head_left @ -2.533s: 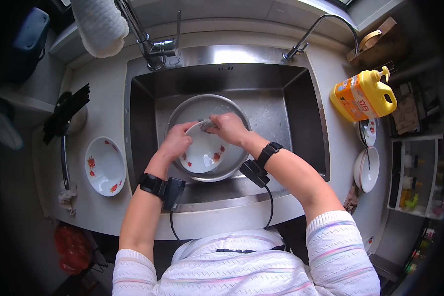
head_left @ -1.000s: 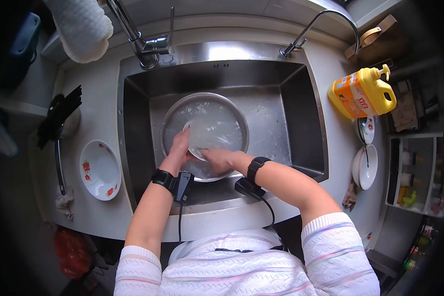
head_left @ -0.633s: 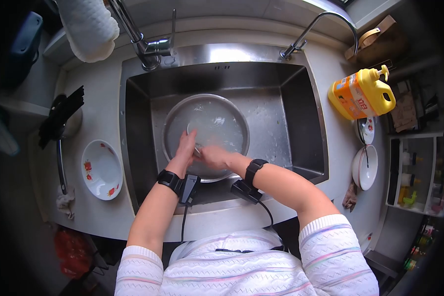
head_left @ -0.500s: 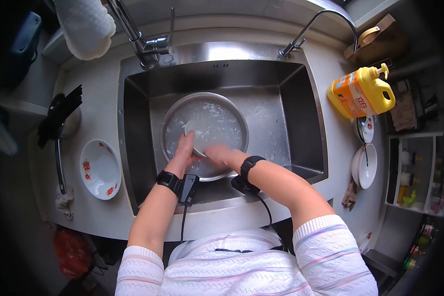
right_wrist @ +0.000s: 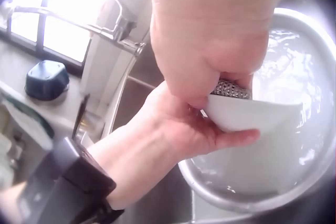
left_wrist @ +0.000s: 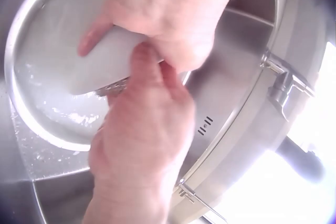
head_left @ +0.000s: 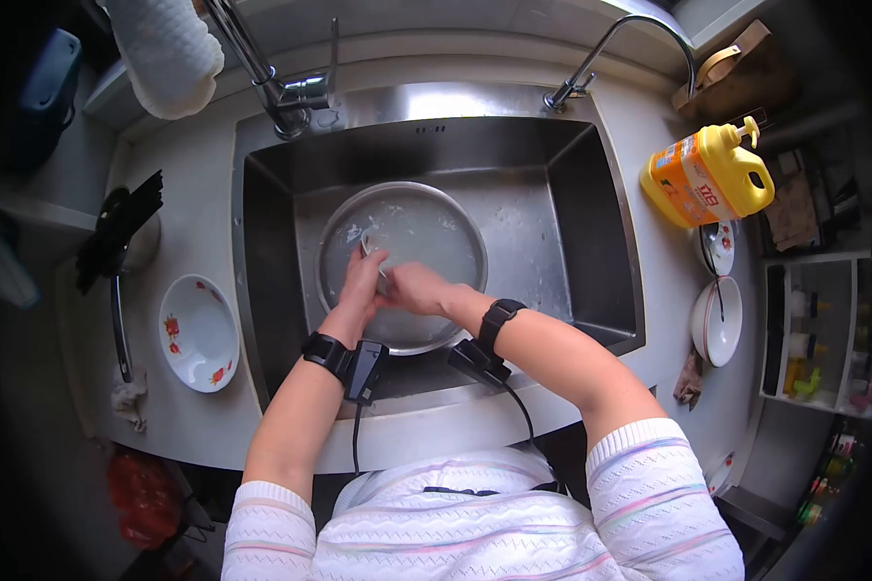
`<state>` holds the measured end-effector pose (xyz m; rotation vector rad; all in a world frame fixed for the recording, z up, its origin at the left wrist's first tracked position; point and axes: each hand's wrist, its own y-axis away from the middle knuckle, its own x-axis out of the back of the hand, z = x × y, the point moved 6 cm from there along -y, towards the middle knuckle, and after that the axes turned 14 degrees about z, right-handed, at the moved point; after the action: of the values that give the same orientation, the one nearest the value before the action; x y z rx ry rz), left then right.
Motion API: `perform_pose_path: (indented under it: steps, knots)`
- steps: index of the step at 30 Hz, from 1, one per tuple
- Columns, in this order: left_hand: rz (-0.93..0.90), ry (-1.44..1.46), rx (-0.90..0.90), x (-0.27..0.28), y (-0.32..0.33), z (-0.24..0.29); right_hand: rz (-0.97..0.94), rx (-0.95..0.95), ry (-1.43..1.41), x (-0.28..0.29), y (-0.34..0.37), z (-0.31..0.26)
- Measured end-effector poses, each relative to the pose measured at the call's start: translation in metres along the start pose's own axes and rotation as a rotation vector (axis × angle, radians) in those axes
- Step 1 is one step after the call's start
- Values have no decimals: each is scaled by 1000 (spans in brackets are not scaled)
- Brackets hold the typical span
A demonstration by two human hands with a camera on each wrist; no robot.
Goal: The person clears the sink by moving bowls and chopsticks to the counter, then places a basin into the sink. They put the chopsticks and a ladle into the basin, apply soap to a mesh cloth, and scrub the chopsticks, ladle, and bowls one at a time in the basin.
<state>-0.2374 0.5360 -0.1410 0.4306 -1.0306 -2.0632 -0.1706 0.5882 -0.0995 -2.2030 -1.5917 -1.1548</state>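
Observation:
In the right wrist view, a white bowl (right_wrist: 247, 115) stands tilted on its edge, its lower part in cloudy water inside a round metal basin (head_left: 485, 257). My left hand (head_left: 360, 281) grips the bowl from its outer side, with a finger spread along the wall. A steel wool scrubber (right_wrist: 232, 89) is pinched in my right hand (head_left: 419, 289), pressed at the bowl's rim and inner face. From the left wrist, the bowl (left_wrist: 113, 56) shows between both hands, and a bit of the scrubber (left_wrist: 113, 86) peeks out below it.
The basin sits in a steel sink (head_left: 591, 242) under a faucet (head_left: 305, 92). A flowered bowl (head_left: 194, 339) lies on the left counter beside a long-handled pan (head_left: 121, 324). On the right are a yellow pump bottle (head_left: 702, 179) and a white bowl (head_left: 717, 334).
The bowl, earlier held face up above the basin, is now lowered and tipped on edge in the water. Both hands went down with it, then shifted slightly toward the basin's far side.

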Motion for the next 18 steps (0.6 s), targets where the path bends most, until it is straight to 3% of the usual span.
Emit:
perform_pose_path:
  steps: [1,2,3,5,7,10,14,18]
  knots:
    - [31,12,-86,0,-11,-6,1,0,0,-3,0,-2]
    - [62,25,-174,1,-9,1,81,-39,-178,-2,-1,-5]
    - [63,24,-176,3,-8,4,160,-77,-357,-2,0,-6]
    - [150,50,-151,14,-5,10,152,-58,-413,-2,19,-3]
    - [70,69,-125,21,-10,11,138,-37,-469,1,32,8]
    - [-54,45,-89,20,18,31,168,125,103,13,43,22]
    - [-148,-30,-12,15,35,35,264,335,326,38,26,26]
    - [-235,-188,-8,11,30,28,443,388,284,62,-3,14]
